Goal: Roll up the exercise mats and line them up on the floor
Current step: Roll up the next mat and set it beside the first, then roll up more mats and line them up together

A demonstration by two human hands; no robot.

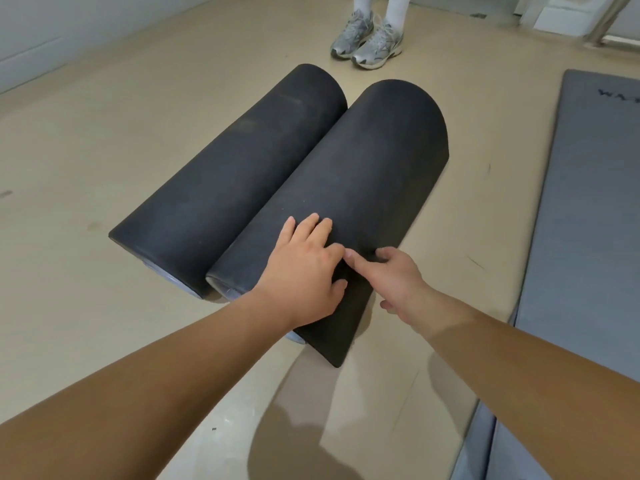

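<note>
The nearer rolled mat (349,174) is a thick black cylinder with a matt, faintly grainy foam skin. It lies on the floor (104,150) at the middle of the frame, running from lower left to upper right. Its loose outer end hangs as a flat flap toward the bottom centre, and a pale inner layer shows at its near end. A second rolled mat (228,168) of the same black foam lies just to its left, parallel and touching along their length, also pale at its near end.

The left hand (304,275) lies palm down on the nearer roll close to its near end. Its fingers are straight and slightly spread and its thumb is on the flap, so its grip is wide and holds nothing. The right hand (398,282) meets the same mat at the flap's right edge. Its forefinger is stretched onto the foam, its other fingers are bent, and its thumb is off the edge. Whether its grip pinches the flap I cannot tell. Both bare forearms reach in from the bottom of the frame.

A grey mat (588,220) lies flat along the right edge, with partial dark lettering near its top. At top centre stands a person's pair of grey trainers (367,39).
</note>
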